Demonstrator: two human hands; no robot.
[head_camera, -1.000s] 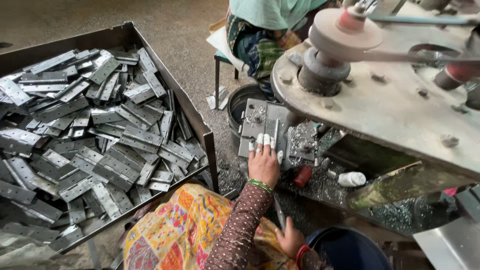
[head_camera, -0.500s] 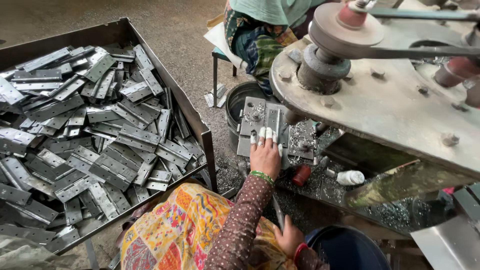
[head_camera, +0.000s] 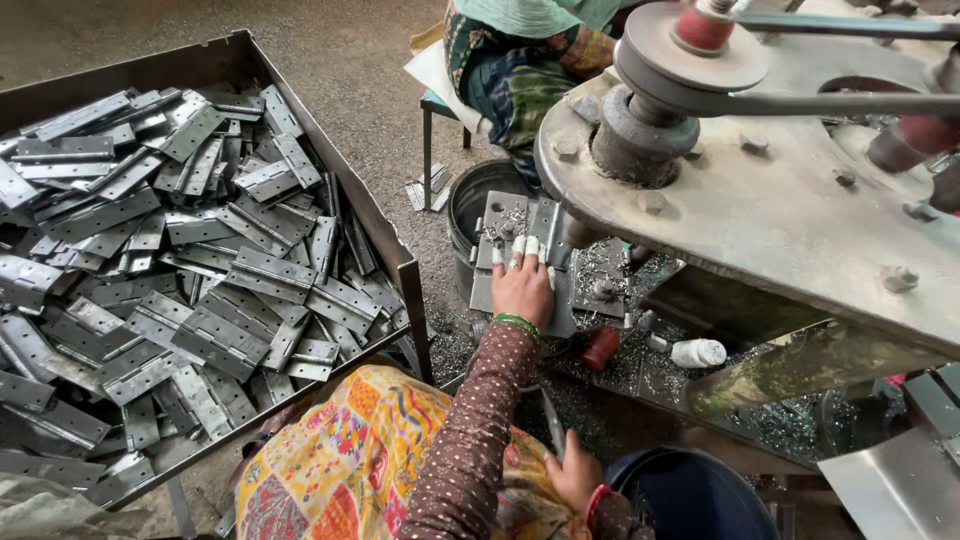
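A dark bucket (head_camera: 470, 205) stands beside the stool (head_camera: 432, 110).

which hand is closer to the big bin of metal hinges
Left. The left hand presses on the metal plate at the machine, just right of the bin of hinges. The right hand is lower, near the person's lap, farther from the bin.

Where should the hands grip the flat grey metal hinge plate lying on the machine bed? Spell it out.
Grip the flat grey metal hinge plate by its near long edge, coming from the person's side. It lies flat under the left hand, and the big pulley housing overhangs its far right side, so that approach looks blocked.
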